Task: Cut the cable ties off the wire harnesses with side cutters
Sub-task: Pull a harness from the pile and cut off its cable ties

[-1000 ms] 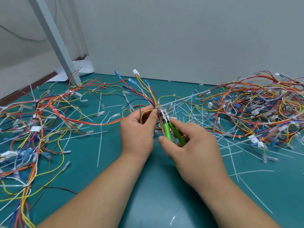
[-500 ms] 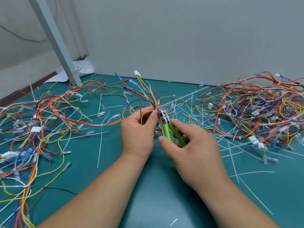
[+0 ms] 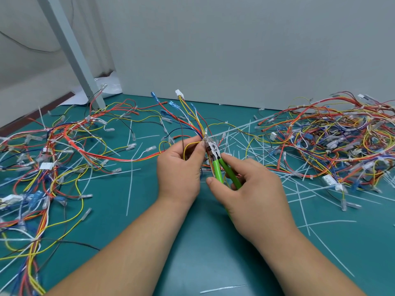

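Note:
My left hand [image 3: 178, 167] pinches a wire harness [image 3: 188, 118] of red, yellow and blue wires just above the green mat. The wires fan up and away to a white connector [image 3: 179, 94] and blue terminals. My right hand [image 3: 252, 189] grips the green-handled side cutters [image 3: 220, 165], handles slightly apart. Their jaws sit at a white cable tie [image 3: 205, 137] on the bundle, right beside my left thumb and forefinger.
A tangle of harnesses [image 3: 53, 150] covers the left of the green mat [image 3: 213, 253], and a bigger heap [image 3: 333, 142] lies at the right. Several cut white ties [image 3: 299, 189] are strewn around. A grey post [image 3: 70, 50] and wall stand behind.
Both hands stay in nearly the same place. The harness and cutters have shifted only slightly, with the jaws still at the tie.

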Motion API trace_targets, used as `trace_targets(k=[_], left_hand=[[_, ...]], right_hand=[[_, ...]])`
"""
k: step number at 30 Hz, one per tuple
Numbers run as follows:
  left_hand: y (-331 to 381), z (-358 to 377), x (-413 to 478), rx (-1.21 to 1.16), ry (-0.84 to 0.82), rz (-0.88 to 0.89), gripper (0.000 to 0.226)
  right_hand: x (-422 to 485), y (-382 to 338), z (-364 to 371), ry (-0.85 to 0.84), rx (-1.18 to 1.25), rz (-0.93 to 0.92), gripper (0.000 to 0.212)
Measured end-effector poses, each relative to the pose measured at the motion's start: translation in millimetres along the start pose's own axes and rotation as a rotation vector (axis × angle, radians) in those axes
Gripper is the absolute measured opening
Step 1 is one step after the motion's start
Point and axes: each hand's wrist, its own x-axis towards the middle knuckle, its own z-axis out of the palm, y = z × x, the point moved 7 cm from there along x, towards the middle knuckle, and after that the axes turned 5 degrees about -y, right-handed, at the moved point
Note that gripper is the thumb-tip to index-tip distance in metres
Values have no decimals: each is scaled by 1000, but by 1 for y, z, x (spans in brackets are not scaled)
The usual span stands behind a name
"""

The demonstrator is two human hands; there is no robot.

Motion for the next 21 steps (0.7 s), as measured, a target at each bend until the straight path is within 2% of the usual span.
trace_targets(k=[12,21], left_hand=[[-5,-1,1,9,0,-21,15],[-7,-2,2,-17,17,-51,14]], right_hand=[[-1,1,0,-13,-15,-16,55],[-1,0,4,-15,16,-12,67]])
